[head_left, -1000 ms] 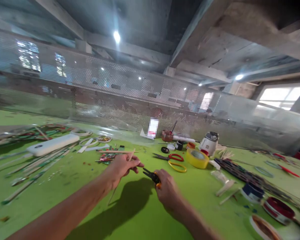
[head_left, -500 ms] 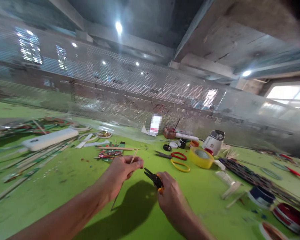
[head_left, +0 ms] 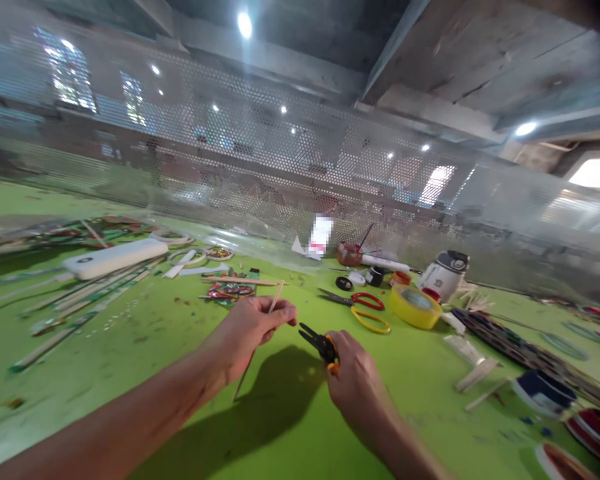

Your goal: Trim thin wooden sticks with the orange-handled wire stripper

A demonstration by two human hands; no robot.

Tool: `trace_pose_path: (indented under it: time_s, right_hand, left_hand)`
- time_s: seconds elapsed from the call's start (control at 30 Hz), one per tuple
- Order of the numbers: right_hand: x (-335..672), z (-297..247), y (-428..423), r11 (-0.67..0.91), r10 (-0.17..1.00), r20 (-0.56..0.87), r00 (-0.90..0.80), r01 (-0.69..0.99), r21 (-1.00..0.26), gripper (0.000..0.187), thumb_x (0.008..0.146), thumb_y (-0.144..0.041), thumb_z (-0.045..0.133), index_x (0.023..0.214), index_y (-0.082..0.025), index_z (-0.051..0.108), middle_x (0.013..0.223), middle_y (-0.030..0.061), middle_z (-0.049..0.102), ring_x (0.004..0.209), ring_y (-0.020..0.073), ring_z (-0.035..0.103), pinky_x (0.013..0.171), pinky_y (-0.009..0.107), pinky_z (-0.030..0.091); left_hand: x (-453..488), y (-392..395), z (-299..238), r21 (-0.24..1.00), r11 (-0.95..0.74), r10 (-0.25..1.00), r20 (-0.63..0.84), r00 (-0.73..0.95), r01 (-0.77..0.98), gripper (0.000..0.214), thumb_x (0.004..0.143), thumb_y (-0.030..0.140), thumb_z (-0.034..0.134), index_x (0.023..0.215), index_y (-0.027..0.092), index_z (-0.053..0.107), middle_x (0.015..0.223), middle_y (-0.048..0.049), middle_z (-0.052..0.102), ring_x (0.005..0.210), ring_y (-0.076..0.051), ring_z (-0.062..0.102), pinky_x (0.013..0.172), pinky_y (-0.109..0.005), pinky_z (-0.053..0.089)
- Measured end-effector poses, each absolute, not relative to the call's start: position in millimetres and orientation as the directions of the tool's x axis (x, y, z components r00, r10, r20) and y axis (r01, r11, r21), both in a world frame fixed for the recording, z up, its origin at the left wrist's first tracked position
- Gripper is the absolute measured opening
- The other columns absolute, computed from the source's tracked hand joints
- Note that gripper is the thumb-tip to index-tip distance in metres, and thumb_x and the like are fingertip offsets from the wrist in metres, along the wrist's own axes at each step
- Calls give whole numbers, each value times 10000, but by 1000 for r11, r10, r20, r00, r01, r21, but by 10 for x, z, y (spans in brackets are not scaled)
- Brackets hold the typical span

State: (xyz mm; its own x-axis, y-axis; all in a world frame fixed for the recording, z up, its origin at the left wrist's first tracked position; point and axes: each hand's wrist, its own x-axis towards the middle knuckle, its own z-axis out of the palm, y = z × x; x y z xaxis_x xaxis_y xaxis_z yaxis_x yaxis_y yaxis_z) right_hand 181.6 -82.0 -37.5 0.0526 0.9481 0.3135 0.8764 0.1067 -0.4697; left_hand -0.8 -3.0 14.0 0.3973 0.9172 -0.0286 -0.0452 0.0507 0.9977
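My left hand is closed around a thin wooden stick, which slants through the fingers and pokes out above and below them. Thumb and forefinger are pressed together at the tip; whether they also pinch something small there I cannot make out. My right hand grips pliers with black jaws and orange handles. Their jaws are slightly parted, point at my left fingertips and touch nothing. Beyond the pliers lie scissors with one red and one yellow handle loop.
Yellow tape lies beside a white and grey container. Paint pots stand at the right. A white power bank-like block rests by several sticks at the left. Perforated clear sheeting rises behind the green table.
The view has turned a little, so everything sits farther right and slightly higher. Both hands keep their grips, and the pliers stay apart from my left fingers.
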Motion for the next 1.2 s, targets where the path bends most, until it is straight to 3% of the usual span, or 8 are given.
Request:
trace_pose_path:
  time_s: [0.13, 0.5, 0.83, 1.2]
  right_hand:
    - [1811, -344, -845, 91, 947, 315, 65, 884, -458, 427, 693, -18, 489, 1098, -144, 538, 910, 70, 580, 830, 189, 525, 736, 271, 405]
    - [1787, -292, -867, 56, 951, 295, 96, 883, -467, 303, 725, -44, 488, 1003, -137, 566, 828, 54, 585, 724, 168, 529, 643, 250, 379]
    - [1763, -230, -901, 17, 963, 248, 110, 889, -458, 221, 758, -59, 482, 936, -150, 574, 801, 56, 614, 658, 149, 543, 581, 236, 380]
    - [1804, -251, -884, 4, 959, 265, 105, 925, -379, 283, 753, -54, 492, 1013, -117, 584, 836, 79, 631, 679, 172, 560, 599, 257, 405]
  left_hand:
    - [3, -52, 160, 998, 51, 915, -29, 403, -44, 244, 646, 411, 726, 670, 181, 650, 694, -15, 557, 493, -84, 235, 500, -263, 93]
    - [34, -87, 157, 1000, 28, 909, -29, 415, 9, 368, 646, 451, 741, 725, 113, 618, 535, 52, 417, 466, -59, 217, 472, -237, 100]
    - [73, -101, 156, 1000, -3, 923, -4, 385, 17, 376, 617, 444, 756, 718, 107, 624, 524, 53, 442, 454, -51, 220, 451, -234, 107]
    - [88, -127, 158, 999, -11, 931, -7, 366, 46, 296, 664, 409, 724, 676, 131, 622, 540, 35, 424, 483, -78, 232, 473, -259, 126]
